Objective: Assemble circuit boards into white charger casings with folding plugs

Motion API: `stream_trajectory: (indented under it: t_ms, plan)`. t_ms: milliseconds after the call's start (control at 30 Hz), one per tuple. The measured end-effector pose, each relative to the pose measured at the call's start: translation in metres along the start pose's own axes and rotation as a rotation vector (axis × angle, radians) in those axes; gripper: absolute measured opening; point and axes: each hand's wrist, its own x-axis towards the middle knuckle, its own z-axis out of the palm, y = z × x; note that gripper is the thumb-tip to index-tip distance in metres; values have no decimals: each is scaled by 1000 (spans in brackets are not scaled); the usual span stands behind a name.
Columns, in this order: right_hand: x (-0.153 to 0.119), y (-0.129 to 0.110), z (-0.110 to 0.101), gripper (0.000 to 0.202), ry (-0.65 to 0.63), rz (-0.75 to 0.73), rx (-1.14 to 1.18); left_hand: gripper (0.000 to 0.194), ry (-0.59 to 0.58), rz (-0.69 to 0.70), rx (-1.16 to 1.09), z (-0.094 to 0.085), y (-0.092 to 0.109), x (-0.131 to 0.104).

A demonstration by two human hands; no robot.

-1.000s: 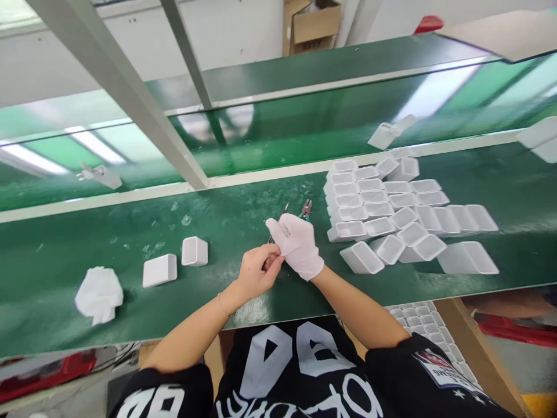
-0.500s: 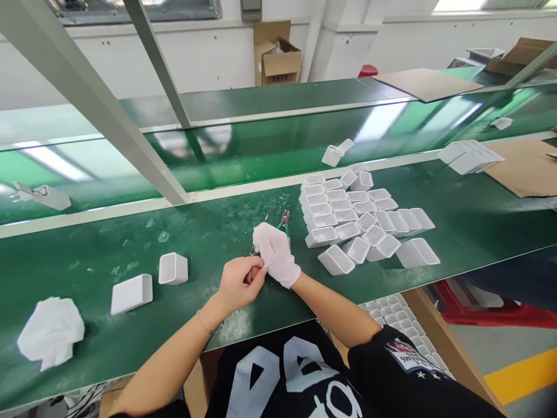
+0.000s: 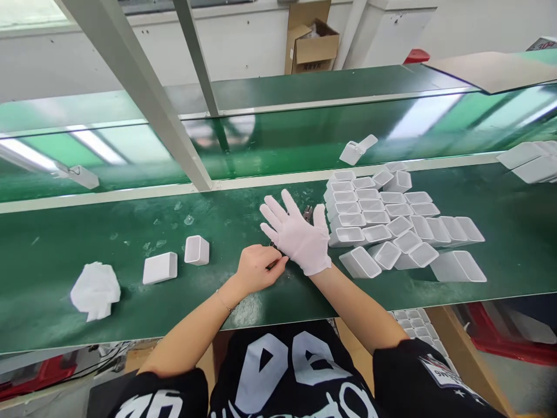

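Note:
My right hand (image 3: pixel 300 235) wears a white glove and lies spread over the green bench, palm down or up I cannot tell, with nothing held. Just left of it, my bare left hand (image 3: pixel 261 267) is closed in a pinch; what sits between its fingertips is hidden or too small to name. A pair of cutters (image 3: pixel 308 213) shows partly behind the gloved hand. To the right of that hand stand several rows of white open boxes (image 3: pixel 350 234). A crumpled white glove or cloth (image 3: pixel 95 290) lies at the far left of the bench.
Two white boxes, one lying (image 3: pixel 159 268) and one upright (image 3: pixel 197 250), are on the left of the bench (image 3: pixel 235 215). A grey post (image 3: pixel 174 128) rises behind. Two more white pieces (image 3: pixel 357 150) rest on the green strip. A cardboard box (image 3: pixel 315 49) stands against the wall.
My gloved right hand has opened from a curled shape to spread fingers. My left hand stays pinched beside it. The whole view has shifted, with the bench's left side showing further right.

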Motion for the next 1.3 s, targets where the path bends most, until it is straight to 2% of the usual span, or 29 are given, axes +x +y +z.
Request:
stream_trajectory:
  t_ms: [167, 367, 700, 900, 1067, 1300]
  plan:
    - [-1, 0, 1, 77, 3, -19, 25, 30, -42, 32, 63, 3, 0, -3]
    - [0, 2, 3, 79, -1, -10, 29, 17, -49, 18, 93, 10, 10, -9]
    - [3, 15, 8, 79, 65, 43, 31, 24, -125, 125, 11, 14, 30, -9]
    - [5, 17, 10, 74, 207, -134, -45, 30, -104, 130, 46, 11, 25, -10]
    - [7, 19, 13, 69, 333, -225, -150, 22, -153, 118, 16, 7, 23, -8]
    - [10, 27, 6, 69, 284, -197, -103, 36, -233, 232, -183, 13, 33, -12]
